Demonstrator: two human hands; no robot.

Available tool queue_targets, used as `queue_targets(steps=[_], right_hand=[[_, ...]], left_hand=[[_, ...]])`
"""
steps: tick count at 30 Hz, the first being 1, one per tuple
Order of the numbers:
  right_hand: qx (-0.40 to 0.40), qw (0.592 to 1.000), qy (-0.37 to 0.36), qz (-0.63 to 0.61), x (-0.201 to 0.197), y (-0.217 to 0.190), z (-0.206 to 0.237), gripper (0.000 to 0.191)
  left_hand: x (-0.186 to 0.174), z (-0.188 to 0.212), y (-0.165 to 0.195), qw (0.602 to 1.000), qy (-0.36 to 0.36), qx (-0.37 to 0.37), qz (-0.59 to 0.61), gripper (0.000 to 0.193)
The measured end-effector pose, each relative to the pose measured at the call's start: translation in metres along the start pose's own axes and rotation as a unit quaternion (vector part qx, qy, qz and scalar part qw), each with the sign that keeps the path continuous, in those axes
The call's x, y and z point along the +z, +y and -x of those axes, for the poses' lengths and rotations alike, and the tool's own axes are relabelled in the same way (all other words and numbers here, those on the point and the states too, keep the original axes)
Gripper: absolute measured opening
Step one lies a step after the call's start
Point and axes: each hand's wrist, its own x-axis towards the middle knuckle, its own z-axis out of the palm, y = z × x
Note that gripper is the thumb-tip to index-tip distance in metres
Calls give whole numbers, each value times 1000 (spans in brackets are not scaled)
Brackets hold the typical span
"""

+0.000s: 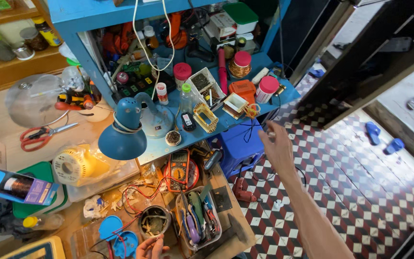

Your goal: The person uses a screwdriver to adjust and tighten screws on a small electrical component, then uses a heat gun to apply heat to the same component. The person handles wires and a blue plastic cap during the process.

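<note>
Right hand (pixel 278 146) raised near blue shelf (pixel 264 108), fingers pinched on something small (unclear what). Left hand (pixel 150 248) cut off by frame edge, fingers loosely curled at round tin (pixel 154 221); grip indeterminate.

a blue shelf unit (pixel 245 112) carries a blue desk lamp (pixel 129 125), red-capped jars and a copper wire spool (pixel 240 66). below it, the wooden bench (pixel 233 223) holds a multimeter (pixel 180 167), a tool tray (pixel 198 218), red scissors (pixel 41 135).
</note>
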Motion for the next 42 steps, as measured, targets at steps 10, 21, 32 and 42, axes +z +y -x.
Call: queue_targets(steps=[10,21,32,42], right_hand=[[-195,946,-165,198,87,51,-180,70],[-93,969,-177,141,106,44,-202,70],[-26,967,-204,150,113,35,-214,84],[-3,964,-234,125,126,-5,-182,81]], left_hand=[[99,4,3,996,45,-78,-25,34],[163,26,-15,978,121,-141,93,38],[182,30,-9,972,176,-137,68,42],[186,7,10,968,149,-166,117,39]])
